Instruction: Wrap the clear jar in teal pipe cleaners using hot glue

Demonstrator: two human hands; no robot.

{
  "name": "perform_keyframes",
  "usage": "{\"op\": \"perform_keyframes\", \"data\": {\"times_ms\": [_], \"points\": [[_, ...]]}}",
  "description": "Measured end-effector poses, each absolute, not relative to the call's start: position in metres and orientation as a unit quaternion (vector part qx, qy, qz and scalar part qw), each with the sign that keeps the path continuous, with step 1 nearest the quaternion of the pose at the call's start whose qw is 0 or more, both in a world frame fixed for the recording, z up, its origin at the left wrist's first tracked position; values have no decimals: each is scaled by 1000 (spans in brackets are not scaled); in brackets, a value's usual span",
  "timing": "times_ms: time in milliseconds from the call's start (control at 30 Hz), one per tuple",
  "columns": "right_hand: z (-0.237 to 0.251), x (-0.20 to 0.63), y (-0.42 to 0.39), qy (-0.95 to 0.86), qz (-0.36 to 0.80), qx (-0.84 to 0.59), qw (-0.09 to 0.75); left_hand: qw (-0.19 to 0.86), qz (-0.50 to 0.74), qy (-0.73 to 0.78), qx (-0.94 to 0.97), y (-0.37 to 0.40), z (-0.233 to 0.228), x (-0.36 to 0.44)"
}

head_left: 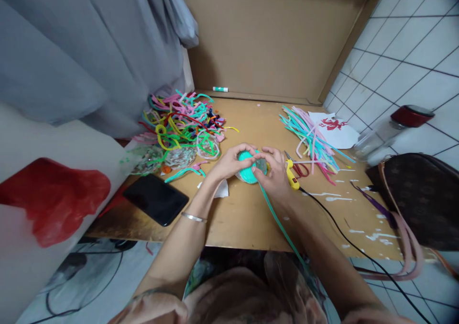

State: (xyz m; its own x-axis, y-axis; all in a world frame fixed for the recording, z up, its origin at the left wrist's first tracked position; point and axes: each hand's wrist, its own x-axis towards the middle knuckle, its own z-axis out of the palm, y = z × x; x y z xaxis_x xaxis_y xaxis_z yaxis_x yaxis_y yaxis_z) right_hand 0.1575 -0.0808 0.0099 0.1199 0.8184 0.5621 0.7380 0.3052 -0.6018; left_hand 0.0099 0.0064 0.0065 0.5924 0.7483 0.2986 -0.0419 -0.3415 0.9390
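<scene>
We see left hand [233, 162] and right hand [274, 173] fingers clamped on teal ball [250, 171], mid-tabletop [251, 218]; teal strand [283, 230] trails over near edge. Bare room near front edge. Phone [156, 199] near left edge; jar [390, 130] off right edge, contents unclear.

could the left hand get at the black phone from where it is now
Probably yes. The left hand grips the teal ball, so it would have to let go, but the black phone lies uncovered on that side with nothing between.
</scene>
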Motion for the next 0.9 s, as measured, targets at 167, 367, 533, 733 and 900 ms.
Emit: {"op": "perform_keyframes", "data": {"times_ms": [167,367,533,733,900], "points": [[12,159,-84,-629,17,-596,500,526,380,233,724,6,5,9],[4,162,-79,-634,27,-621,460,518,376,230,733,6,6,9],[1,163,-77,-643,38,-611,461,522,371,227,734,7,5,8],[1,165,-78,-645,62,-611,456,524,392,216,725,5,6,10],[6,163,-84,-647,-5,-615,452,536,407,209,710,3,7,11]]}}
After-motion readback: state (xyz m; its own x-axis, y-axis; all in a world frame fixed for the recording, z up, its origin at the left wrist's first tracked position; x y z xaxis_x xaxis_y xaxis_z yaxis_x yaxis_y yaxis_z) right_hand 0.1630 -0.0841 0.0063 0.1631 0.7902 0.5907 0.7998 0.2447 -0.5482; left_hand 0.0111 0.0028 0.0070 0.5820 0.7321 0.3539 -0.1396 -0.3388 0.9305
